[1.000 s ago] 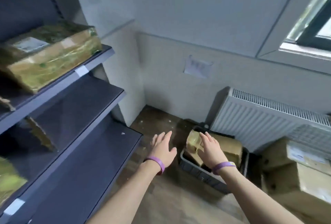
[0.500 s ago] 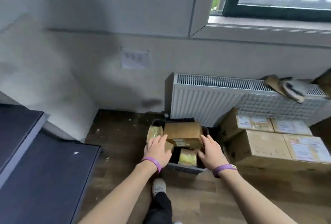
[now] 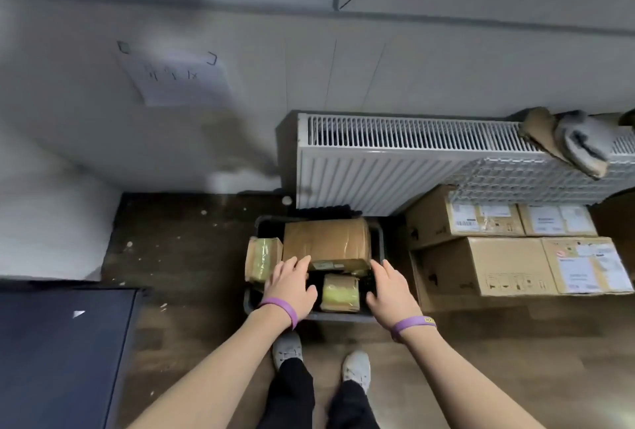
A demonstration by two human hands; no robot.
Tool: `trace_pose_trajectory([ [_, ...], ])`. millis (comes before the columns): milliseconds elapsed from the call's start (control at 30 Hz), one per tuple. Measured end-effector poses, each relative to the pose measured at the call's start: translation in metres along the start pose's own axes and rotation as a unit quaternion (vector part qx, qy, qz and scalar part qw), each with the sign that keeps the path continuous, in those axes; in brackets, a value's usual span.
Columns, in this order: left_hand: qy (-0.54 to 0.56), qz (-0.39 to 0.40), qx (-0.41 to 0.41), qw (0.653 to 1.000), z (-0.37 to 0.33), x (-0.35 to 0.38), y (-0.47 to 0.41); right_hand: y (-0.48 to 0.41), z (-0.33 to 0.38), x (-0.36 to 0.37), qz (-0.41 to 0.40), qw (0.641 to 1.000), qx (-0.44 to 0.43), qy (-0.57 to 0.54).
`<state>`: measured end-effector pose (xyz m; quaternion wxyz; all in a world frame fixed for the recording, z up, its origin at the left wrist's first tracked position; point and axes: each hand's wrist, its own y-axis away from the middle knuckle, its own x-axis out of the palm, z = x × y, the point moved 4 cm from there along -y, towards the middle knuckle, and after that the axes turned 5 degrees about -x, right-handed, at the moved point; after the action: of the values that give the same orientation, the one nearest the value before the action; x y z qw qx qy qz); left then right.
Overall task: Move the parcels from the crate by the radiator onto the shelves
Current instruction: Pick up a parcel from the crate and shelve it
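The crate (image 3: 343, 317), dark grey and open-topped, sits on the wooden floor (image 3: 178, 257) with its far rim right under the left end of the white radiator (image 3: 378, 167). I count three parcels in it. A large brown parcel (image 3: 326, 241) lies across the back and stands higher than the rim. A small taped parcel (image 3: 262, 258) is propped on edge against the crate's left wall, leaning over it. Another small parcel (image 3: 340, 293) lies low in the front, under the big one's near edge. The person leans over the crate, both feet just short of its front wall. The left hand (image 3: 290, 286) reaches to the big parcel's near left corner and the right hand (image 3: 390, 291) to its near right corner. Both hands have their fingers straight and close together, curled round nothing; whether the tips press the cardboard I cannot tell. Each wrist carries one purple band, two in all. On the crate's right a narrow dark gap separates it from four cardboard cartons (image 3: 481, 267), stacked two over two. On its left the floor runs bare to the wall and to the dark shelf (image 3: 62, 353), whose corner juts in at lower left. A cloth (image 3: 567, 140) is draped over the radiator's right end.
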<state>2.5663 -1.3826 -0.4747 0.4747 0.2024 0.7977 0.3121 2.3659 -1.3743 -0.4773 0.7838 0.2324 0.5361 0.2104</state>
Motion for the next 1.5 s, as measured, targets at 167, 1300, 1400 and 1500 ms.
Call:
trace_pose_trajectory([
  [167,-0.016,-0.002,-0.022,1.000,0.016,0.028,-0.084,-0.083,-0.027,0.040,0.017,1.000,0.005,0.010],
  [1300,-0.040,-0.100,-0.024,0.994,0.039,0.148,-0.229,-0.209,-0.145,0.097,-0.157,0.986,-0.044,-0.047],
  [1400,-0.070,-0.110,-0.014,0.991,0.017,0.098,-0.177,-0.164,-0.126,0.046,-0.154,0.986,-0.050,-0.042],
  [1500,-0.093,-0.109,0.036,0.989,-0.019,0.050,-0.125,-0.120,-0.102,-0.004,-0.138,0.988,-0.058,-0.024],
])
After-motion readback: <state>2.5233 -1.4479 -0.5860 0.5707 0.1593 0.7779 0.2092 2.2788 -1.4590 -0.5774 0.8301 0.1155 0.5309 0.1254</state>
